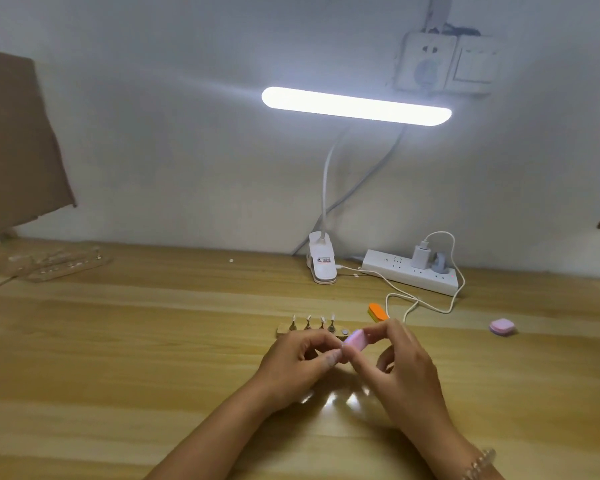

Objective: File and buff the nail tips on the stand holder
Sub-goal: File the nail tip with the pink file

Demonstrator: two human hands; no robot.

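Hands meet low in the middle of the wooden worktop (153, 341), just in front of the stand holder (282, 330). The right hand (406, 368), with a beaded bracelet (482, 459) at its wrist, grips a pink buffer block (355, 341) between thumb and curled fingers, and the block tilts down toward the left. The left hand (291, 362) has its fingers curled, with thumb and forefinger pinched together at the block's lower end; whether they hold a small piece there or only the block I cannot tell. The stand holder lies flat just beyond the left knuckles, partly hidden by them, and carries four upright nail tips (308, 319) in a row. An orange file block (378, 311) lies just past the right fingers, and a second pink block (502, 326) sits well apart to the right. Farther back stand a clip lamp (322, 263), lit, and a white power strip (395, 268) against the wall.
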